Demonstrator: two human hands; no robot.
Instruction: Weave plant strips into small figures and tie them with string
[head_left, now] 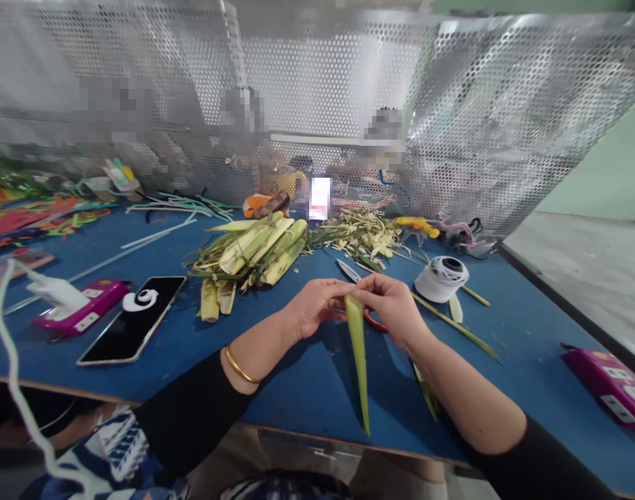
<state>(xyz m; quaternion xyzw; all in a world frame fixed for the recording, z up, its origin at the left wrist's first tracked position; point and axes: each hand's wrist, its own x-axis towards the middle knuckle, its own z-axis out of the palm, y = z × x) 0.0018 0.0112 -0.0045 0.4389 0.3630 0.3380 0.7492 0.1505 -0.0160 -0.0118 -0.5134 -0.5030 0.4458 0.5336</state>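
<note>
A long green leaf strip (358, 361) hangs point down, its wide top end pinched between the fingers of both hands. My left hand (317, 305) grips that end from the left, and my right hand (388, 302) from the right. Behind and partly under my hands lie scissors (349, 270) with red handles, mostly hidden. A white spool of thread (441, 279) stands to the right of my right hand. Beyond my left hand is a pile of green leaf husks (265, 250), with a heap of thin leaf shreds (367, 235) beside it.
A phone (135, 326) with a white item on it and a magenta power strip (83, 305) lie at left. Another magenta strip (612, 389) is at right. Perforated metal panels (328, 90) stand along the back of the blue table (307, 389). Leaf strips lie near the spool.
</note>
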